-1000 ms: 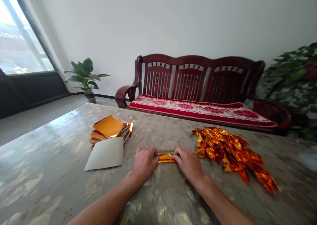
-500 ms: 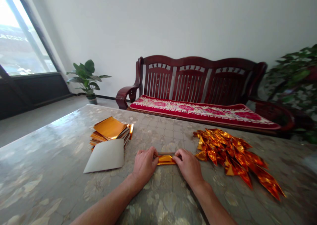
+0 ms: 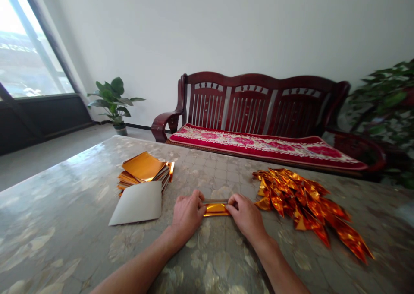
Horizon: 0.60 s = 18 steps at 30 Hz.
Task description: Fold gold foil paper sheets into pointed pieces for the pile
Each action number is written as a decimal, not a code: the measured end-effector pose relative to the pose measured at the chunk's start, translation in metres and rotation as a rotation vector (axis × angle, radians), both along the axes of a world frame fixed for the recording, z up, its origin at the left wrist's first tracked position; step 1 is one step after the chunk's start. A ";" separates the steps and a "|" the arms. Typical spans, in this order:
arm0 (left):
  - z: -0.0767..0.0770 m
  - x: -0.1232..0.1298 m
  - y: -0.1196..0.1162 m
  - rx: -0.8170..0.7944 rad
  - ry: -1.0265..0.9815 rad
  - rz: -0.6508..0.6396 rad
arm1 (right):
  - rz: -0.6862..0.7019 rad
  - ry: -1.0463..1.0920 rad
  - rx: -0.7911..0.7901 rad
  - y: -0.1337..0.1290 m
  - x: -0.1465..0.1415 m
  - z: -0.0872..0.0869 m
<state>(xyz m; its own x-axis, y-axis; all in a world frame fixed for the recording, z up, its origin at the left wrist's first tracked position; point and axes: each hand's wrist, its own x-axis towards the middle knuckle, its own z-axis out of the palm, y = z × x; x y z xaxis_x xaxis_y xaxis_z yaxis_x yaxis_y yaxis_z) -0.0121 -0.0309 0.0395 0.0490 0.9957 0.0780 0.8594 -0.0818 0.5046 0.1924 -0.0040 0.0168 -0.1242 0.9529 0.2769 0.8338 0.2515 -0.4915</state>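
Between my two hands is a narrow folded strip of gold foil paper (image 3: 216,209), low over the table. My left hand (image 3: 188,210) pinches its left end between thumb and fingers. At the right end, my right hand (image 3: 246,215) has its thumb and fingertips closed on the strip. The ends of the strip are hidden by my fingers. Left of my hands lies a loose stack of gold foil sheets (image 3: 144,166), and a single sheet with its pale grey back up (image 3: 138,205) leans over the stack's near side. To the right is a heap of folded gold foil pieces (image 3: 300,199), shiny and pointed.
The table (image 3: 77,199) has a patterned, glossy cover. Beyond its far edge stands a dark red wooden bench (image 3: 249,99) with a red floral seat cover (image 3: 246,141). A potted plant (image 3: 113,97) stands at the back left, and leafy greenery (image 3: 384,99) at the right.
My left hand has shifted very slightly to the left along the strip, and a little more of the gold shows between my hands. My right hand has hardly moved.
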 end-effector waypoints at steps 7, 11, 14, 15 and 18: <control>0.001 -0.005 0.003 -0.075 -0.003 0.045 | -0.008 0.007 0.011 0.000 0.000 -0.001; 0.002 -0.005 0.004 -0.077 -0.002 0.039 | -0.011 0.012 0.004 0.000 0.000 -0.001; 0.002 -0.005 0.004 -0.065 0.000 0.032 | -0.014 0.013 -0.011 0.000 -0.001 -0.001; 0.002 -0.005 0.003 -0.064 0.003 0.032 | -0.016 0.013 -0.016 0.000 -0.001 -0.001; 0.002 -0.005 0.003 -0.062 0.010 0.032 | -0.016 0.017 -0.028 0.001 -0.001 -0.001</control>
<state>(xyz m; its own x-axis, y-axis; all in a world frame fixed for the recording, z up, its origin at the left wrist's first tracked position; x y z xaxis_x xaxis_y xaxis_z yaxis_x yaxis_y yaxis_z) -0.0167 -0.0276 0.0414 0.0177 0.9997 0.0156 0.8660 -0.0232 0.4995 0.1918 -0.0032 0.0162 -0.1044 0.9622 0.2517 0.8289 0.2240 -0.5126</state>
